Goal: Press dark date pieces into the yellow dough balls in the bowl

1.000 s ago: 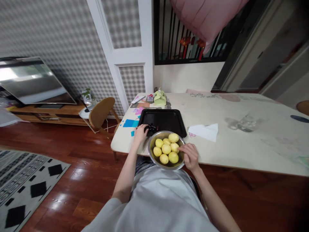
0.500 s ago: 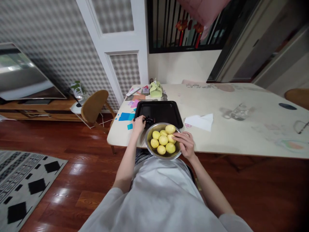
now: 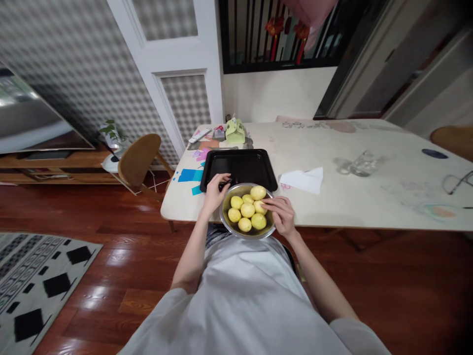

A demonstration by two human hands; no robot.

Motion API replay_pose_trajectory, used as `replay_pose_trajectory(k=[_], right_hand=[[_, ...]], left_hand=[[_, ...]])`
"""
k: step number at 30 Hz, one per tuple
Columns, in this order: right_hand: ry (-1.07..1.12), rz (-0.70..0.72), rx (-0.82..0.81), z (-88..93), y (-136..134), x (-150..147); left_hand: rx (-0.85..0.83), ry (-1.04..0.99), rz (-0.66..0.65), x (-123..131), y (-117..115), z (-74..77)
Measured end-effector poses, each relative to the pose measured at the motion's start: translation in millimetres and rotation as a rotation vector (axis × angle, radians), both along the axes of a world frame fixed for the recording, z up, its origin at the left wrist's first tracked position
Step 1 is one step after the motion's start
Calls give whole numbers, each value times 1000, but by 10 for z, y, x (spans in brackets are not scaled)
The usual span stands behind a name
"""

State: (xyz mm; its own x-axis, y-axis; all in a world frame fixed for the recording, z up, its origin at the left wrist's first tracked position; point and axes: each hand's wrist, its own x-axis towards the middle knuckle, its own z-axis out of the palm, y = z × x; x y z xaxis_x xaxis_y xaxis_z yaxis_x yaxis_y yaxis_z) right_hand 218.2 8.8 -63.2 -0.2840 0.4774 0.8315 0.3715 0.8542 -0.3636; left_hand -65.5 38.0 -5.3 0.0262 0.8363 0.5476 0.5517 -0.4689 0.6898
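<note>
Several yellow lemons lie in a round metal bowl at the table's near edge, close to my body. My right hand reaches over the bowl's right rim. Its fingers are stretched out, and the tips touch a lemon at the right side. My left hand is at the near left corner of a black rectangular tray, just beyond the bowl. Its fingers are curled and close together around something small and dark, mostly hidden against the black tray.
White paper lies right of the tray, with a clear glass farther right. A light green paper box and a remote stand at the back left. Glasses rest at the far right. A wooden chair is to the left.
My left hand has moved slightly right, its fingers now nearer the bowl's rim. The dark thing beside them shows less. My right hand stays at the same lemon. The whole view has shifted slightly.
</note>
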Motion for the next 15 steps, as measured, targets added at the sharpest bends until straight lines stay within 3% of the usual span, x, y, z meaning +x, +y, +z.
replay_pose_trajectory(k=[4, 8, 15], right_hand=[[-12, -15, -13, 2, 3, -2], [-26, -36, -10, 26, 1, -15], [1, 7, 23, 57, 6, -25]], left_hand=[[-15, 53, -201, 171, -203, 142], [-86, 124, -353, 298, -314, 182], [-125, 149, -369, 335, -325, 141]])
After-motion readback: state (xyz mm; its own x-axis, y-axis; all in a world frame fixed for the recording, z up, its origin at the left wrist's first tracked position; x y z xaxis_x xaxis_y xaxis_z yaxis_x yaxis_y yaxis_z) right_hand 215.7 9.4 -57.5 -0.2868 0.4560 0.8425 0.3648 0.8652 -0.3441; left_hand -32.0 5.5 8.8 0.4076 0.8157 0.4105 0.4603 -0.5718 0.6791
